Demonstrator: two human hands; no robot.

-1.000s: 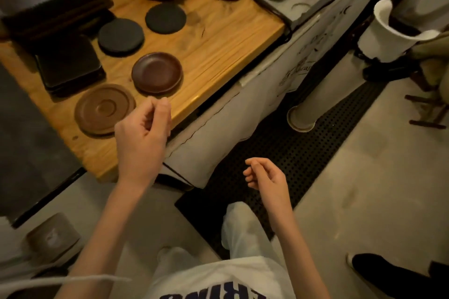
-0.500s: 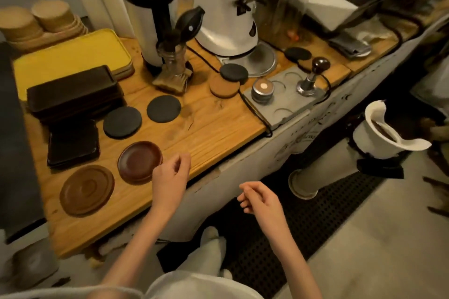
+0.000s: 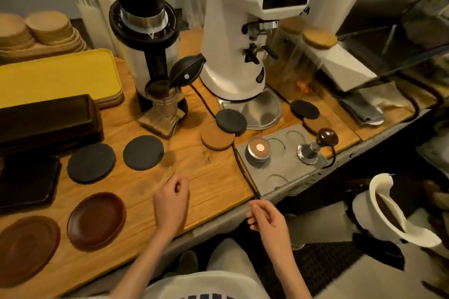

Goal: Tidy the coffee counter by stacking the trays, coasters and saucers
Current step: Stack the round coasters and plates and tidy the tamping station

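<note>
Two brown saucers lie at the counter's front left: a glossy one point(image 3: 96, 219) and a flat ridged one point(image 3: 26, 247). Behind them sit two black round coasters point(image 3: 91, 162) point(image 3: 143, 152). Another black coaster point(image 3: 231, 120) overlaps a cork coaster point(image 3: 216, 138) by the white grinder, and a further black one point(image 3: 304, 109) lies to the right. Dark trays point(image 3: 46, 119) point(image 3: 26, 181) and a yellow tray point(image 3: 58, 75) are at the left. My left hand point(image 3: 171, 204) hovers over the wood with loosely curled fingers, holding nothing. My right hand point(image 3: 268, 219) hangs off the counter's edge, also empty.
Two coffee grinders point(image 3: 143, 31) point(image 3: 245, 31) stand at the back, with a brush point(image 3: 161, 121) and black cables. A grey tamping mat point(image 3: 281, 165) carries a tamper point(image 3: 315, 147) and a distributor point(image 3: 258, 150). Cork coaster stacks point(image 3: 36, 29) sit far left. A white knock bin point(image 3: 393, 211) stands at right.
The view has tilted up from the floor to the counter and grinders. Both hands stayed low at the counter's front edge, empty, the left one drifting right of the saucers.
</note>
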